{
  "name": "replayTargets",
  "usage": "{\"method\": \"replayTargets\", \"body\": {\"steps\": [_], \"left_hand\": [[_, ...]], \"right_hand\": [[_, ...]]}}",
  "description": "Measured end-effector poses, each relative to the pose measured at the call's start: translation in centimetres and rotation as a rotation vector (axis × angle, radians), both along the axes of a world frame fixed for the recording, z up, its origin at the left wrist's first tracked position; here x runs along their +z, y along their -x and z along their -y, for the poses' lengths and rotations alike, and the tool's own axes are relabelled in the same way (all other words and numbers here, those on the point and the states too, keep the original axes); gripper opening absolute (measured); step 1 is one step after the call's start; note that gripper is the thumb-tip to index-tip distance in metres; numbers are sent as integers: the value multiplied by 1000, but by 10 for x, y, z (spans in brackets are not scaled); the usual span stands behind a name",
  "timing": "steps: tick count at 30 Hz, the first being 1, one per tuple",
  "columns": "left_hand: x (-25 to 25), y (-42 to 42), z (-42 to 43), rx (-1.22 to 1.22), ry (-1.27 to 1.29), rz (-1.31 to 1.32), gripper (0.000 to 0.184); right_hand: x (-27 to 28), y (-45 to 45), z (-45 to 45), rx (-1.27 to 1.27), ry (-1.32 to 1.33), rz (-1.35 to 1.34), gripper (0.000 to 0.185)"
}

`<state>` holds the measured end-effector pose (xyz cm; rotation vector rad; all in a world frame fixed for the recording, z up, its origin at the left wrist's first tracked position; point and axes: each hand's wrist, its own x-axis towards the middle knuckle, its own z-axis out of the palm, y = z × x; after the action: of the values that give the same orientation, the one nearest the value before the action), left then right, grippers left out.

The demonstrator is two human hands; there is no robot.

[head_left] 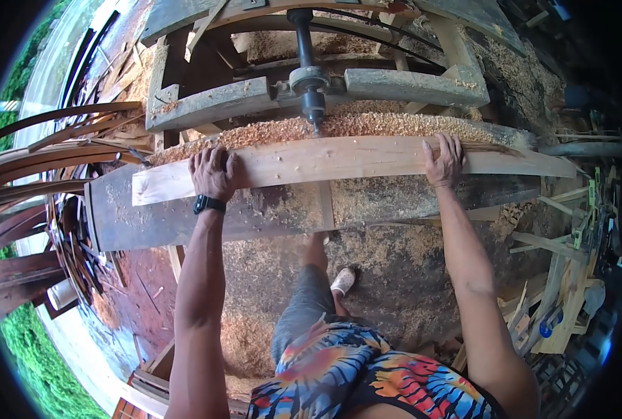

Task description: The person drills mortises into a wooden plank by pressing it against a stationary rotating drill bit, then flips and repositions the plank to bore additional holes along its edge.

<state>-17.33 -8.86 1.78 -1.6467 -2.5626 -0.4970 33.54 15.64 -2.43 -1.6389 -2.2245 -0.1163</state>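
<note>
A long pale wooden plank (325, 159) lies across a dark work table (276, 213) in front of me. My left hand (213, 173), with a black watch on its wrist, grips the plank near its left end, fingers bent over the top. Farther right, my right hand (445, 160) holds the same plank, its fingers curled over the far edge. Between the hands, a metal spindle with a chuck (313, 103) points toward the plank. Its tip ends close to the far edge; whether it touches the wood I cannot tell.
Wood chips (394, 126) are heaped behind the plank. A timber frame (415, 87) surrounds the spindle, with a drive belt (384, 33) behind. Curved wooden strips (52, 157) stick out at the left. Scrap wood (566, 300) is piled at the right. Sawdust covers the floor (394, 279).
</note>
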Motion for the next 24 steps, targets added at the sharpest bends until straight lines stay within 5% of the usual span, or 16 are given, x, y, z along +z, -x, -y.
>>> {"method": "replayTargets", "body": {"steps": [8,13,17,24], "left_hand": [[2,-21,40,-25,-31,13,44],[30,-21,84,-274,238,162,126],[36,3,93,-241,370,49,143],[39,9,83,-379,209,95,121]], "right_hand": [[13,-13,26,67,43,-10,56],[16,-27,36,124,65,-42,56],[17,-34,36,155,82,-40,57],[28,-29,33,179,127,-32,58]]}}
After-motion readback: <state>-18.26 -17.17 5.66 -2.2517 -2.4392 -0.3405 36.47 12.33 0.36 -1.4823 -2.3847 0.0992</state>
